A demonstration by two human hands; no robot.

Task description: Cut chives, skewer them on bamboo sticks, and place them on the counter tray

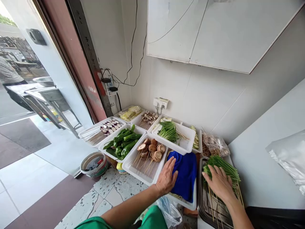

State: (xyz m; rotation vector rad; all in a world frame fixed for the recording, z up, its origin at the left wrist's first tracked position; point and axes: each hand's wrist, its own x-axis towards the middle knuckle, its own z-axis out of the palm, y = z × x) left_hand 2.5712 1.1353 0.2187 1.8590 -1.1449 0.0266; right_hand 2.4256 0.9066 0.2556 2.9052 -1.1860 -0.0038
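My right hand (pixel 220 183) lies with spread fingers on skewered green chives (pixel 222 167), whose wooden sticks point towards me in a metal tray (pixel 202 203). My left hand (pixel 166 178) is flat and holds nothing, near the edge of a blue cloth (pixel 184 175). That cloth covers most of a white tray (pixel 194 194). Just left of my left hand stands a white tray (pixel 149 180) of mushroom skewers (pixel 152 148). Whether my left fingertips touch the cloth I cannot tell.
Further trays hold green peppers (pixel 124 140), eggplant skewers (pixel 111 126) and more chive skewers (pixel 168 130). A bagged bundle of skewers (pixel 214 143) lies behind the metal tray. A bucket (pixel 94 163) stands on the floor at left. A wall cabinet (pixel 202 35) overhangs the trays.
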